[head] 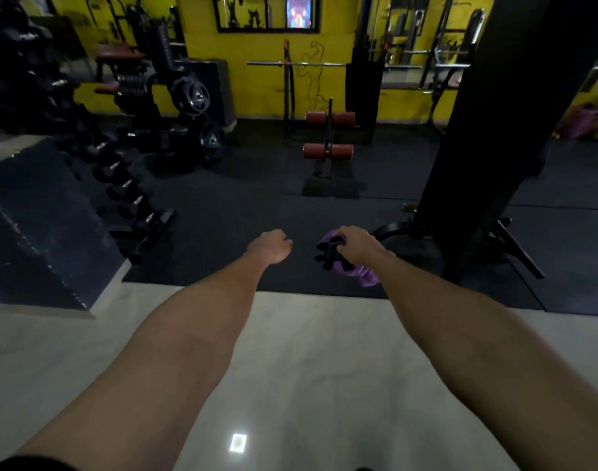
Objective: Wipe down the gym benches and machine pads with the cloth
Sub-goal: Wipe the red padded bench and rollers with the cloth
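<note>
Purple cloth (365, 278) and a black item (328, 258) are held in the right grip (358, 246). Left grip (270, 247), fingers curled, nothing held, lies at its 9 o'clock. Red-padded bench (328, 151) noted at 12 o'clock.

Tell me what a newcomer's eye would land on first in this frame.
Two bare forearms stretch forward from the bottom edge; the right hand grips a purple cloth together with something black, while the left hand is curled and empty. Straight ahead, beyond the dark mat, two pairs of red roller pads stand out against a bright yellow wall, with a dumbbell rack at left.
</note>
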Available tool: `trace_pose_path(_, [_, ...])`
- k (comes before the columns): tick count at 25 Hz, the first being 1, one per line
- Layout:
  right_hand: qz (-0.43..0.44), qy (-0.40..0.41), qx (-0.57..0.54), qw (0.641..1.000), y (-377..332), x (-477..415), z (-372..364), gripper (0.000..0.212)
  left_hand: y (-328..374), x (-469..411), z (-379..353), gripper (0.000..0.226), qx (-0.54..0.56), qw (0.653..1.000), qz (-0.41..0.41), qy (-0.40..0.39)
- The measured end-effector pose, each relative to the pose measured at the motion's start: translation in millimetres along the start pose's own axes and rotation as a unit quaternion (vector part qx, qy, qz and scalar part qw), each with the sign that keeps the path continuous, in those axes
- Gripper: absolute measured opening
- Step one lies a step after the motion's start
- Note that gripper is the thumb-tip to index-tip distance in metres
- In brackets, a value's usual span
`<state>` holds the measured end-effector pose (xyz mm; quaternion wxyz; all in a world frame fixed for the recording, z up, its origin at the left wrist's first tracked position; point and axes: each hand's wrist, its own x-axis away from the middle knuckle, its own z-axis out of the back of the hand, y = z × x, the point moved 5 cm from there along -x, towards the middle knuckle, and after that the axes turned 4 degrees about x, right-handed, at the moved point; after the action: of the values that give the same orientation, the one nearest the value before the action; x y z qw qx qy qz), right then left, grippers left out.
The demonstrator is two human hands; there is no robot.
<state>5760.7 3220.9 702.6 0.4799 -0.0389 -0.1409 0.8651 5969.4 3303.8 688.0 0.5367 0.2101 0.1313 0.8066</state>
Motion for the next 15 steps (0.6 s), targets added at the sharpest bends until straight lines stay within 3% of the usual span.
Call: trace_pose_path(15, [0.022, 0.001, -0.058, 0.998, 14, -416, 34, 0.031, -24, -369, 86, 0.036, 0.023, 0.999, 0.033, 0.002])
